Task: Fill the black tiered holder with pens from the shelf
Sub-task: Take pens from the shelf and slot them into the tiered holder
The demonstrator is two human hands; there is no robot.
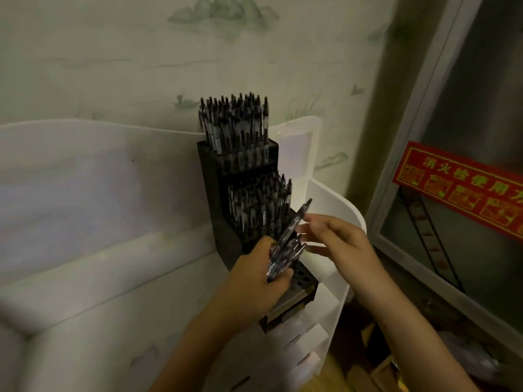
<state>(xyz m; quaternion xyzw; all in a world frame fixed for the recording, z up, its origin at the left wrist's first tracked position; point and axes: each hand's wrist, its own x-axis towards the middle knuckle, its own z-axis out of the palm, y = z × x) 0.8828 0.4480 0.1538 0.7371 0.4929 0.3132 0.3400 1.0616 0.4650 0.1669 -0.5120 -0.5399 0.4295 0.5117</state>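
The black tiered holder (218,193) stands on a white shelf unit, against the wall. Its top tier and middle tier are packed with upright pens (235,120). The lowest tier (304,280) shows several empty round holes. My left hand (254,281) grips a bundle of pens (285,250) just above that lowest tier, tips pointing up and right. My right hand (336,239) is beside the bundle, fingers extended, fingertips touching the uppermost pen.
The white shelf unit (334,199) has curved plastic walls and drawers below. A translucent panel (85,179) spans the left. A glass cabinet door with a red sign (464,190) stands at the right. Cardboard boxes (379,372) lie on the floor.
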